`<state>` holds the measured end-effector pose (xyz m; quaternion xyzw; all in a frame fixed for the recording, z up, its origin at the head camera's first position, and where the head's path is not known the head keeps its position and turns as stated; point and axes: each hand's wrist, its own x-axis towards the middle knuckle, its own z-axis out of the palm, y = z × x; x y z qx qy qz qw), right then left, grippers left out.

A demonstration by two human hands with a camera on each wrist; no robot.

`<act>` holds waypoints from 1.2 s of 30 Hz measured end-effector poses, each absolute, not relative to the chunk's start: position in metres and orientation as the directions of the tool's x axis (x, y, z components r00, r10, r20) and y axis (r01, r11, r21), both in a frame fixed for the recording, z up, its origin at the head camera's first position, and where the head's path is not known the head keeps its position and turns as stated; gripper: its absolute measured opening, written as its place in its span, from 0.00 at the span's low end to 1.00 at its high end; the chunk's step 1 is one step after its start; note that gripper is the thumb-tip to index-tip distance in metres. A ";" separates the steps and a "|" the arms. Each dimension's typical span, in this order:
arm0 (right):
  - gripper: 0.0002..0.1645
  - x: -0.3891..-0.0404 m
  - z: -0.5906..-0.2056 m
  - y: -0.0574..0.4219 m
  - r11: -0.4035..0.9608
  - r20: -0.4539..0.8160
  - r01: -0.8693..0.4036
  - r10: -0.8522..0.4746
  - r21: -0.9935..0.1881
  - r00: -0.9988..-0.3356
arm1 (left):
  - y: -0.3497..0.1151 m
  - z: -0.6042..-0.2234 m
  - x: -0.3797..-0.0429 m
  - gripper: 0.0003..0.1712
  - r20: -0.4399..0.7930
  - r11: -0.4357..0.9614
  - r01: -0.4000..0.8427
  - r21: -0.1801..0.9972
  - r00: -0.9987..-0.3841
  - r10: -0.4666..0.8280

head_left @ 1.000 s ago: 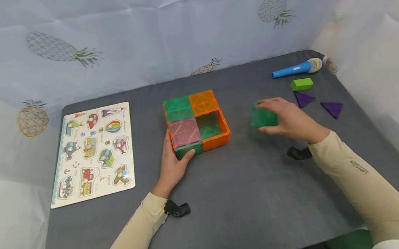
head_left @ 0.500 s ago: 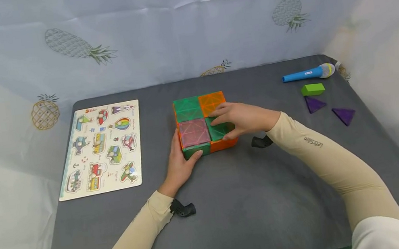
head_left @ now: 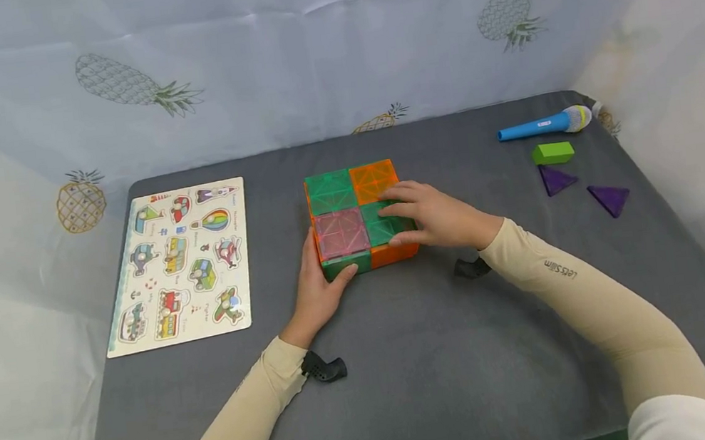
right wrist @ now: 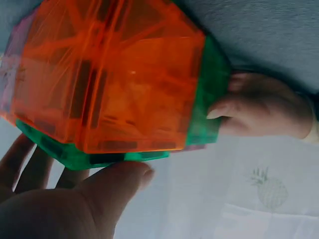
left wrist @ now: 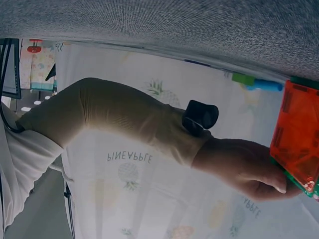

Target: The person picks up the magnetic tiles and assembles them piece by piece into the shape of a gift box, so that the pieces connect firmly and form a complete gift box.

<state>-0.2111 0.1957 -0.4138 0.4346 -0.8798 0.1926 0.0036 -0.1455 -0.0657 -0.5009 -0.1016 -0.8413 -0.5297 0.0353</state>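
Note:
A low box of see-through magnetic tiles sits near the middle of the table. Its top has green, orange and pink squares; orange walls show in the right wrist view. My left hand grips the box's near left corner, thumb on the green front wall and fingers along the left side. Over the near right part lies a green square tile, level with the other top squares. My right hand rests its spread fingertips on that tile, with the thumb at its near edge.
A picture puzzle board lies at the left. At the right back are a blue toy microphone, a green block and two purple triangles. A pineapple-print curtain stands behind the grey table.
My right hand has carried the green tile leftward and laid it over the box's open near right square. Its fingers have since loosened slightly. The left hand stays at the box.

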 end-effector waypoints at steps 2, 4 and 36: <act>0.29 -0.208 -0.418 0.206 0.561 0.203 -0.752 -0.738 -0.347 -0.644 | -0.065 -0.503 -0.145 0.56 0.164 0.416 0.203 0.886 -0.978 0.129; 0.26 -0.207 -0.421 0.223 0.608 0.227 -0.710 -0.680 -0.357 -0.697 | -0.066 -0.504 -0.144 0.56 0.161 0.413 0.198 0.889 -0.979 0.124; 0.45 -0.221 -0.433 0.401 0.921 -0.478 0.205 0.023 -0.332 -0.878 | -0.069 -0.500 -0.147 0.55 0.169 0.417 0.213 0.883 -0.976 0.141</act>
